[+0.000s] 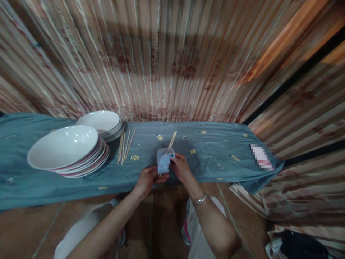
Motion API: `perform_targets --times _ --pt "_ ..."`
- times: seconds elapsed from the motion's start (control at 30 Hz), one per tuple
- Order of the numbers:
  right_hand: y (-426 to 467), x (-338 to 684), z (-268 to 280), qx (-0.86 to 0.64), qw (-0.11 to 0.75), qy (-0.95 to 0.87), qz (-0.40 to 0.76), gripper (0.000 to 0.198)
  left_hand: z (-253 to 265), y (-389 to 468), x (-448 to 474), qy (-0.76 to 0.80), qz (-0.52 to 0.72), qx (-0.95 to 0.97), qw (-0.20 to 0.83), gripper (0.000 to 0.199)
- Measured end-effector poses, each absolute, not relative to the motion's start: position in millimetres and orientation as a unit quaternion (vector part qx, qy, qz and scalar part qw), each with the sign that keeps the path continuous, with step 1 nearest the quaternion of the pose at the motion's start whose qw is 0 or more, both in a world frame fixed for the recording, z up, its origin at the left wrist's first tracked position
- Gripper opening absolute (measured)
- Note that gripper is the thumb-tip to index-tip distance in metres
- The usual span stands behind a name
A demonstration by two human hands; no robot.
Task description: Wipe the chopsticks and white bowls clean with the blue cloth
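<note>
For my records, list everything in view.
Tablecloth: one, teal, across centre
Bowls: two stacks, white, left
Loose chopsticks: about four, tan, beside bowls
Held chopsticks: count unclear, tan, centre
Cloth: one, light blue, around held chopsticks
Pixelated item: one, white and pink, right end
Curtains: count unclear, beige, behind
Bars: two, black, right
Unclear item: one, dark, lower right
Floor: one, brown, below
Bracelet: one, silver, right wrist
Legs: two, pale clothing, below
Left hand: one, bare, at chopsticks
Right hand: one, bare, at cloth
</note>
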State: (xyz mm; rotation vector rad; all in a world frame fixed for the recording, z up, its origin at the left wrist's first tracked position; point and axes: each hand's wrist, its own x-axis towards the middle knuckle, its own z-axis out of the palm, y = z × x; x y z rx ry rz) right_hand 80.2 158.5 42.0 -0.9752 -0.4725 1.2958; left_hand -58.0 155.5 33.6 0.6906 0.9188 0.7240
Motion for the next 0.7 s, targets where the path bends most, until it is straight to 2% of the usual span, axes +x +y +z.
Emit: perform_targets --times 0.23,0.43,0.7 --pt "157.1 79.0 39.2 -0.44 0.646 -0.222 0.583 0.016 33.4 156.0 -59.0 0.422 0.339 0.322 0.777 0.021" --pt "157.5 77.5 33.9 -0.432 0.663 -0.22 0.571 0.013 30.3 156.3 -59.2 0.414 0.334 0.341 0.775 0.029" --pt "161.5 85.4 36.8 -0.422 0.681 -0.203 0.563 0.009 26.5 153.1 -57.2 0.432 0.305 0.364 0.767 0.025"
